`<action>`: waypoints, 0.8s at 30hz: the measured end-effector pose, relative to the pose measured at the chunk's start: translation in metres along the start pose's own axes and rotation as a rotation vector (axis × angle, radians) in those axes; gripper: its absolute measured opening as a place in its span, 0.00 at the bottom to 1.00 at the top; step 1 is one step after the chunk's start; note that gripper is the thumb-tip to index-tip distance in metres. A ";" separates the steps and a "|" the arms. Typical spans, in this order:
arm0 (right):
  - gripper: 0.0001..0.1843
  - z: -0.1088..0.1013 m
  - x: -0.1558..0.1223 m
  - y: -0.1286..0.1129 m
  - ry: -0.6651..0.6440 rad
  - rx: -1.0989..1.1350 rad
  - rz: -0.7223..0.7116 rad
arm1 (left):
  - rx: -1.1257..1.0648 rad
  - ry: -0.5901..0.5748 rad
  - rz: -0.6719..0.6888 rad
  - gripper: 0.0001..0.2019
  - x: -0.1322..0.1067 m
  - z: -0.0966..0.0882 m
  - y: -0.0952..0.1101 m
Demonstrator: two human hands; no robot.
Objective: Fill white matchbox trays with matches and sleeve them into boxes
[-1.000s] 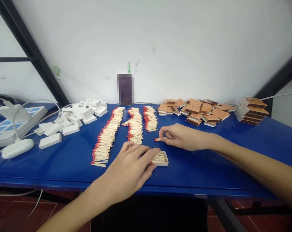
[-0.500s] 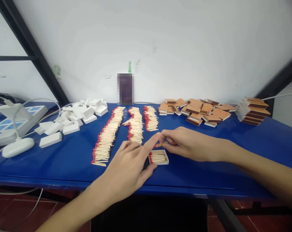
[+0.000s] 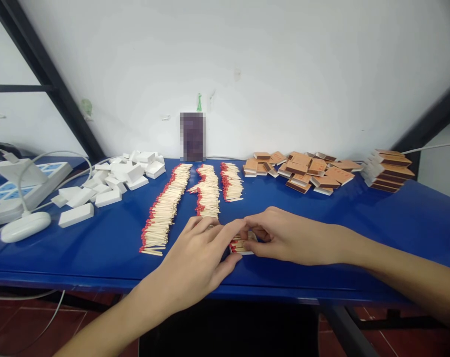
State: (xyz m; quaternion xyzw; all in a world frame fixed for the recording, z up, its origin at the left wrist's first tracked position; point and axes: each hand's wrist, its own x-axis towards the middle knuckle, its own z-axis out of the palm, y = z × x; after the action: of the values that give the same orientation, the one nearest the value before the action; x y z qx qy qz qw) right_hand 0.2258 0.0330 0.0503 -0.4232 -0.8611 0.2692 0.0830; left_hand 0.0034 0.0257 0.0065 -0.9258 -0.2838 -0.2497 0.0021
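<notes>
Right hand comes down to the tray

The tray (image 3: pixel 241 253) lies flat on the blue table (image 3: pixel 302 280), straight ahead of the person, with matches (image 3: pixel 237 244) inside, red heads toward nine o'clock. Half a second ago the right hand (image 3: pixel 279 235) was just beyond its far rim, pinching a few more; now its curled thumb and forefinger are down over the three o'clock end, so I take it that bunch has reached the others. Whether the fingertips still grip it I can't tell; the knuckles hide them. The left hand (image 3: pixel 204 253) is half-closed about the nine o'clock end, thumb at the near edge, forefinger arched across to the right fingertips.

Together the hands cover much of the tray, and the left also hides the near end of the middle row (image 3: pixel 208 193) at eleven. The left row (image 3: pixel 167 208) lies at ten, the right row (image 3: pixel 232 183) near twelve. Farther out, white trays (image 3: pixel 128 173) heap up at ten, a power strip (image 3: pixel 55 172) past them; sleeves (image 3: pixel 299 166) sprawl at one, a stack (image 3: pixel 390 171) at two.
</notes>
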 end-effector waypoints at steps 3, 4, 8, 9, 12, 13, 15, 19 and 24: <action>0.10 -0.002 0.000 0.002 0.036 -0.034 -0.007 | -0.010 0.005 0.019 0.13 0.000 0.000 0.000; 0.10 -0.002 0.000 0.003 0.044 -0.039 -0.007 | -0.015 0.006 0.025 0.10 0.001 0.000 0.000; 0.08 -0.006 0.002 0.007 0.035 -0.026 -0.001 | -0.017 -0.010 0.010 0.05 0.002 0.000 0.000; 0.08 -0.007 0.002 0.008 0.023 -0.021 -0.003 | -0.012 -0.014 0.002 0.04 0.002 0.000 0.000; 0.09 -0.010 0.003 0.010 -0.010 -0.011 -0.026 | 0.009 -0.012 -0.001 0.04 0.002 0.001 -0.001; 0.10 -0.010 0.004 0.011 -0.016 -0.007 -0.032 | 0.015 -0.007 0.003 0.05 0.002 0.001 -0.001; 0.11 -0.011 0.005 0.013 -0.025 0.003 -0.039 | 0.022 -0.003 0.002 0.05 0.002 0.001 -0.002; 0.11 -0.010 0.006 0.017 -0.027 0.011 -0.060 | 0.027 -0.001 -0.007 0.06 0.001 0.002 -0.002; 0.12 -0.008 0.006 0.021 0.035 -0.039 -0.110 | 0.043 0.009 -0.017 0.07 0.000 0.001 -0.002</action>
State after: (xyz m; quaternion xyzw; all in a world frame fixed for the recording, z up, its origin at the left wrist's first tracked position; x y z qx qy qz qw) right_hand 0.2395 0.0515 0.0448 -0.3812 -0.8867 0.2398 0.1044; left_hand 0.0028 0.0272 0.0048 -0.9220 -0.2970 -0.2477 0.0213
